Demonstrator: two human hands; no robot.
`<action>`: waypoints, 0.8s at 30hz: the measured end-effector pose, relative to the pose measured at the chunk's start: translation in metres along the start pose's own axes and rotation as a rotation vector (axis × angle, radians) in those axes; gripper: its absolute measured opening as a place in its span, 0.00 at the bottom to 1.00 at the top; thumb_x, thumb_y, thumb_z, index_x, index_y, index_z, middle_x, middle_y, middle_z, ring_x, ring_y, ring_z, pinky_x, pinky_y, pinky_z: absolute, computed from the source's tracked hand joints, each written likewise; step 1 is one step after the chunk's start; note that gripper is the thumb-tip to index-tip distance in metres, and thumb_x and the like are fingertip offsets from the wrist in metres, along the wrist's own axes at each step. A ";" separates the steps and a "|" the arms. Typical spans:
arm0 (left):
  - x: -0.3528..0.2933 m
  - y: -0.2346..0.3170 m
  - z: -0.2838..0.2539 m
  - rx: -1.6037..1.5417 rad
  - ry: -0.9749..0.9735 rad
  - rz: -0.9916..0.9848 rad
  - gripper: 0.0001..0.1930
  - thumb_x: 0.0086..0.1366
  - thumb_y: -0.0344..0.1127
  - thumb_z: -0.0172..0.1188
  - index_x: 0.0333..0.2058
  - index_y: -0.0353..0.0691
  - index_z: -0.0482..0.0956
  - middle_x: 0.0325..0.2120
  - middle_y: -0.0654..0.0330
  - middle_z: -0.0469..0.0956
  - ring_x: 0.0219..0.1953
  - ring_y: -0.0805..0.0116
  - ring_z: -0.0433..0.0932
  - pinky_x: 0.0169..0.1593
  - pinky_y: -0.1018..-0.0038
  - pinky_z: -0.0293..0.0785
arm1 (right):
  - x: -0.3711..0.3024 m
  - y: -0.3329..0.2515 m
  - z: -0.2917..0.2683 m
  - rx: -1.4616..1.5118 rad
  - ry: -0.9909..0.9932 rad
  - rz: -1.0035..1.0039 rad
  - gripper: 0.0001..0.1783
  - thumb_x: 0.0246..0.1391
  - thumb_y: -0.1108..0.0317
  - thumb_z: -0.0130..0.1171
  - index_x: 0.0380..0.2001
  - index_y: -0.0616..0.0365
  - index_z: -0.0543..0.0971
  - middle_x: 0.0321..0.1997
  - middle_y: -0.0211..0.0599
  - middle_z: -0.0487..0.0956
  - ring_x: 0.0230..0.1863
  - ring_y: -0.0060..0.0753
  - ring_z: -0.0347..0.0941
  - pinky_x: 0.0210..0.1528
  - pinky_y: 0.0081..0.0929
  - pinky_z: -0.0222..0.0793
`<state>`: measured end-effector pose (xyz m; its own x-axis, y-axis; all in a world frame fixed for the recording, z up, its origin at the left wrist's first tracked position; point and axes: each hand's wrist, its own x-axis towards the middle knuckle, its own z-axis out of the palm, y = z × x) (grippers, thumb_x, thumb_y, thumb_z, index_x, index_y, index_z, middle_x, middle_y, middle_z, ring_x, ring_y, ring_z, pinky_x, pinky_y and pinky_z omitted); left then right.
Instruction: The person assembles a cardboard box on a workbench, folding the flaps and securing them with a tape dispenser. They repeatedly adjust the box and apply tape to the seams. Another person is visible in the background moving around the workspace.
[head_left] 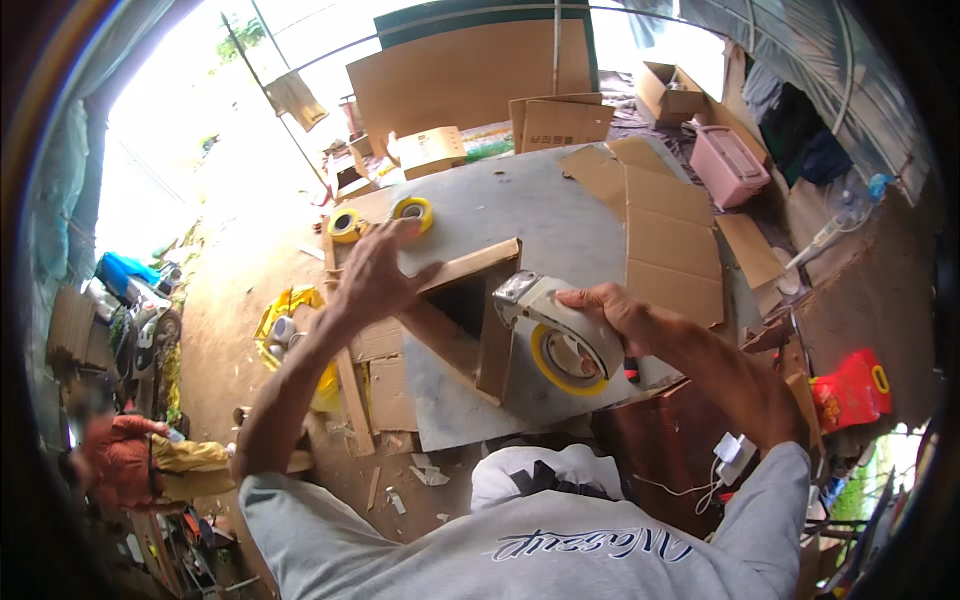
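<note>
An open cardboard box (497, 345) rests tilted on the grey tabletop (575, 205), its dark inside showing. At the box's left edge is my left hand (380, 268), open, fingers stretched forward and thumb spread toward the rim. Whether it touches the cardboard I cannot tell. My right hand (612, 308) grips a tape dispenser (560, 310) carrying a large roll of tape with a yellow core. The dispenser's metal head is close beside the box's right side. Beyond my left hand, two yellow-cored tape rolls (345, 225) lie near the table's left edge.
Flattened cardboard (672, 250) covers the table's right side. Past it stand a pink bin (728, 168) and an open carton (668, 95). A yellow bag (290, 310) is left of the table. Another person (125, 460) is at the far left. A red container (850, 390) sits at right.
</note>
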<state>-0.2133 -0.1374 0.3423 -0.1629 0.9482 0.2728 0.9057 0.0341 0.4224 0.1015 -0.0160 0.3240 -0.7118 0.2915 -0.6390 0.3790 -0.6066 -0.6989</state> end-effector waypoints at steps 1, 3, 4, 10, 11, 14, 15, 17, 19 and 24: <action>-0.009 0.046 -0.007 0.020 -0.037 0.040 0.43 0.56 0.51 0.74 0.63 0.29 0.68 0.59 0.42 0.73 0.64 0.47 0.70 0.70 0.56 0.61 | -0.013 0.000 -0.006 -0.001 0.013 -0.014 0.27 0.66 0.48 0.54 0.56 0.59 0.75 0.45 0.46 0.83 0.40 0.36 0.82 0.42 0.38 0.82; -0.043 0.082 0.003 0.354 -0.130 0.007 0.66 0.46 0.61 0.76 0.71 0.24 0.47 0.71 0.33 0.52 0.75 0.41 0.48 0.77 0.49 0.37 | 0.016 0.005 -0.005 -0.038 -0.061 0.037 0.27 0.66 0.47 0.54 0.56 0.59 0.75 0.46 0.45 0.83 0.41 0.36 0.82 0.43 0.40 0.81; -0.048 0.093 0.017 0.321 -0.164 0.014 0.70 0.43 0.62 0.76 0.72 0.25 0.43 0.72 0.32 0.46 0.77 0.39 0.40 0.76 0.46 0.31 | 0.011 0.011 -0.006 -0.022 -0.047 -0.002 0.27 0.66 0.47 0.54 0.55 0.59 0.75 0.45 0.45 0.83 0.41 0.36 0.82 0.43 0.40 0.81; -0.055 0.093 0.077 0.260 0.112 -0.144 0.63 0.37 0.53 0.77 0.70 0.34 0.56 0.69 0.43 0.59 0.74 0.46 0.52 0.75 0.47 0.39 | 0.002 0.028 0.003 0.015 -0.088 -0.210 0.25 0.66 0.47 0.53 0.51 0.59 0.76 0.40 0.41 0.82 0.38 0.36 0.80 0.41 0.38 0.79; -0.054 0.092 0.082 0.277 0.112 -0.140 0.62 0.37 0.53 0.77 0.69 0.33 0.58 0.69 0.44 0.60 0.74 0.48 0.53 0.75 0.47 0.39 | -0.005 0.033 0.008 0.037 -0.056 -0.246 0.25 0.67 0.47 0.52 0.50 0.60 0.75 0.41 0.42 0.81 0.38 0.35 0.79 0.41 0.38 0.79; -0.052 0.098 0.077 0.253 0.108 -0.133 0.58 0.38 0.48 0.77 0.68 0.31 0.60 0.68 0.43 0.62 0.73 0.50 0.56 0.75 0.53 0.39 | -0.019 0.045 0.009 0.089 -0.050 -0.257 0.26 0.67 0.47 0.52 0.52 0.61 0.75 0.42 0.43 0.81 0.40 0.35 0.79 0.42 0.38 0.79; -0.055 0.096 0.079 0.251 0.122 -0.114 0.57 0.38 0.47 0.77 0.68 0.31 0.61 0.68 0.43 0.63 0.73 0.51 0.57 0.75 0.53 0.40 | -0.025 0.049 0.009 0.099 -0.045 -0.273 0.27 0.67 0.47 0.52 0.53 0.62 0.74 0.43 0.43 0.81 0.40 0.35 0.79 0.42 0.38 0.79; -0.057 0.100 0.082 0.252 0.130 -0.086 0.56 0.39 0.46 0.76 0.67 0.30 0.62 0.68 0.43 0.64 0.73 0.52 0.58 0.75 0.53 0.40 | -0.037 0.064 0.008 0.125 -0.027 -0.298 0.28 0.68 0.47 0.51 0.54 0.63 0.74 0.43 0.44 0.81 0.41 0.35 0.79 0.43 0.37 0.79; -0.054 0.111 0.081 0.244 0.111 -0.089 0.56 0.40 0.45 0.77 0.67 0.29 0.62 0.68 0.43 0.65 0.73 0.52 0.58 0.76 0.53 0.42 | -0.046 0.073 0.003 0.137 -0.084 -0.308 0.27 0.69 0.46 0.50 0.53 0.61 0.75 0.42 0.40 0.81 0.41 0.32 0.79 0.44 0.34 0.79; -0.054 0.109 0.087 0.211 0.105 -0.073 0.57 0.40 0.51 0.78 0.67 0.30 0.63 0.69 0.45 0.63 0.74 0.54 0.56 0.75 0.45 0.39 | -0.056 0.102 -0.002 0.168 -0.083 -0.297 0.27 0.69 0.46 0.50 0.53 0.61 0.76 0.43 0.39 0.82 0.43 0.31 0.80 0.48 0.33 0.79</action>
<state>-0.0716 -0.1572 0.2990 -0.2607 0.9032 0.3411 0.9499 0.1769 0.2576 0.1810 -0.0925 0.2880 -0.8246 0.4165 -0.3828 0.0507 -0.6194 -0.7834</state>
